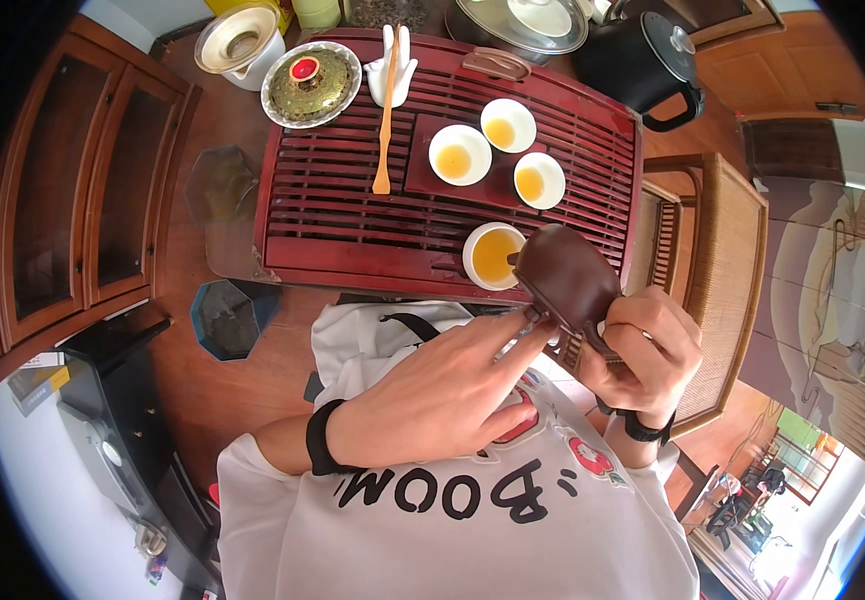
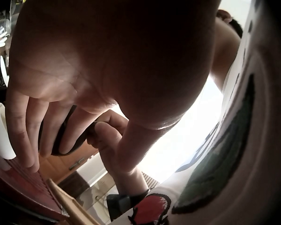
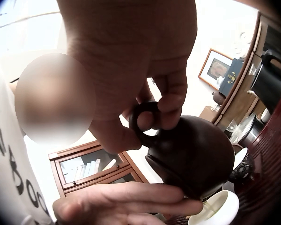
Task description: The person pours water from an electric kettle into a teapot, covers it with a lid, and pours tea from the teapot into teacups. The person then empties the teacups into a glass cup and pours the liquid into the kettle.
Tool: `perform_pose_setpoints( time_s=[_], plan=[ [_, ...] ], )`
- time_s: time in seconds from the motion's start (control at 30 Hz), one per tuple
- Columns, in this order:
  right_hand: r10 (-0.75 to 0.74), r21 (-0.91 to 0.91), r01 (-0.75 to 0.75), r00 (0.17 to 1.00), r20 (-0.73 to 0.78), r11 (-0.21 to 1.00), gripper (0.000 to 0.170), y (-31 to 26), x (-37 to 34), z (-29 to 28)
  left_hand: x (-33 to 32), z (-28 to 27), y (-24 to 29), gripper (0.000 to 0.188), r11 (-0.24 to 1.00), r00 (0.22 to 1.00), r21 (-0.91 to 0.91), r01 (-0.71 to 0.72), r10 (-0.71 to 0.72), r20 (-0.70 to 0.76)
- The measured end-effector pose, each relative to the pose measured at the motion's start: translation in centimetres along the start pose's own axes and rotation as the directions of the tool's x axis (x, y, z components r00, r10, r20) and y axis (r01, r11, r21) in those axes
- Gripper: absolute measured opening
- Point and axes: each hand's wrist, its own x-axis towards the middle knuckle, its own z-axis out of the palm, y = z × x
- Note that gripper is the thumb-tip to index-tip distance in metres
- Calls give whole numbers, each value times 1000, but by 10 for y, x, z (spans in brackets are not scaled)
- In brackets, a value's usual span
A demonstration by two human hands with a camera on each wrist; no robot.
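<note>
A dark brown teapot (image 1: 574, 275) hangs tilted at the tray's near edge, its spout over a larger white cup (image 1: 471, 268) of amber tea. My right hand (image 1: 650, 352) grips the teapot by its looped handle (image 3: 136, 121), with fingers hooked through the loop. From the other side, my left hand (image 1: 442, 390) reaches across with its fingers straight, the tips against the teapot's lid side. In the right wrist view those fingers (image 3: 145, 193) lie just under the pot. Three small white cups (image 1: 440, 140) with some tea in them stand farther back.
The slatted red tea tray (image 1: 332, 235) carries a patterned lidded bowl (image 1: 317, 95), a white hand-shaped stand (image 1: 400, 65) and a wooden tea stick (image 1: 385, 140). A black kettle (image 1: 632, 65) and a glass-lidded pot (image 1: 497, 35) stand behind. A wicker chair (image 1: 737, 260) is at right.
</note>
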Motion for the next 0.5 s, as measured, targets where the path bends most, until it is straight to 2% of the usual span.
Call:
perform_pose_setpoints(
  time_s=[0.5],
  plan=[
    [-97, -86, 97, 995, -3, 992, 18, -21, 4, -15, -10, 2, 8, 77, 996, 995, -7, -90, 90, -53]
  ],
)
